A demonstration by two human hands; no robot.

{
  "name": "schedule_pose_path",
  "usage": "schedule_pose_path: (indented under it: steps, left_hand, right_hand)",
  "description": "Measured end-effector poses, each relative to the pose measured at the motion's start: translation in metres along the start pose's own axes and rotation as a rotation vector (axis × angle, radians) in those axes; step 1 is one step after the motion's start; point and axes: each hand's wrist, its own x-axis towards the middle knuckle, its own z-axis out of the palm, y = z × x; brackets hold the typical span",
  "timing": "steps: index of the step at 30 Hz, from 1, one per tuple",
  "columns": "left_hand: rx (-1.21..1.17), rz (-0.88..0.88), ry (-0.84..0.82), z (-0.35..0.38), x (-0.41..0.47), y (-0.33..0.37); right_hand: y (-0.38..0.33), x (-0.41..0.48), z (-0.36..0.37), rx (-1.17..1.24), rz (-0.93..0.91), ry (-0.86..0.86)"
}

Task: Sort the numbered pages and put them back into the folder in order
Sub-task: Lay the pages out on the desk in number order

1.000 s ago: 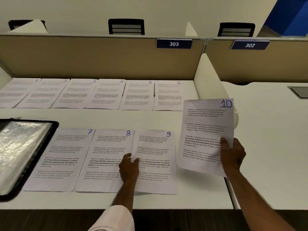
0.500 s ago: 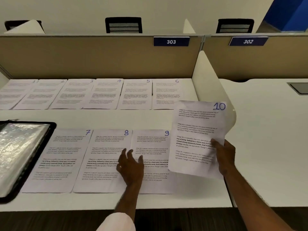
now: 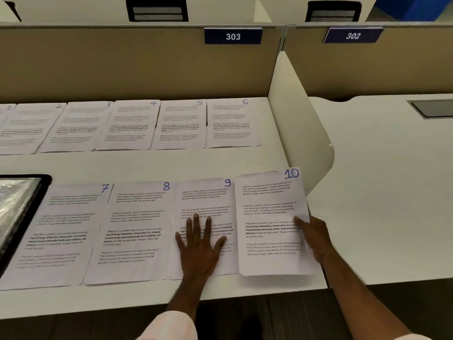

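The black folder [image 3: 17, 207] lies open at the far left, with a shiny clear sleeve showing. Behind it, the back row [image 3: 130, 126] of white pages goes from 1 to 6, side by side along the brown wall. In front, page 7 [image 3: 61, 236], page 8 [image 3: 132, 231] and page 9 [image 3: 203, 200] lie flat with their edges touching. Each has a big blue number in its top right corner. The left hand [image 3: 199, 244] lies flat on page 9, fingers spread. Page 10 [image 3: 269, 217] sits just right of page 9. The right hand [image 3: 315, 238] pinches its right edge, thumb on top. That edge reaches the end of the desk [image 3: 147, 165], close to the white divider [image 3: 299, 123]. A bare strip of desk runs between the two rows.
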Motion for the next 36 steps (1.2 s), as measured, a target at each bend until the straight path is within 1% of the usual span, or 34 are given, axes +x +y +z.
schedule_pose_path:
  steps: [7, 15, 17, 20, 29, 34, 36]
  left_hand:
    - [0.002, 0.006, 0.022, -0.002, -0.001, 0.0]
    - [0.02, 0.005, 0.002, -0.002, -0.002, 0.001]
    - [0.019, 0.004, -0.002, -0.003, -0.002, 0.001]
    - [0.029, 0.0, -0.013, -0.004, -0.002, 0.001]
    - [0.039, -0.001, -0.026, -0.005, -0.003, 0.001]
    - [0.033, 0.0, -0.024, -0.006, -0.003, 0.002]
    - [0.026, -0.005, -0.024, -0.006, -0.002, 0.002]
  right_hand:
    - [0.005, 0.016, 0.006, -0.086, -0.004, -0.008]
    - [0.004, 0.019, 0.012, -0.282, -0.022, 0.062]
    - [0.004, 0.019, 0.013, -0.358, -0.038, 0.071]
    - [0.003, 0.02, 0.013, -0.408, -0.054, 0.074]
    - [0.0, 0.019, 0.011, -0.396, -0.076, 0.055]
    - [0.003, 0.024, 0.007, -0.274, -0.053, 0.043]
    - [0.003, 0.026, 0.005, -0.26, -0.044, 0.027]
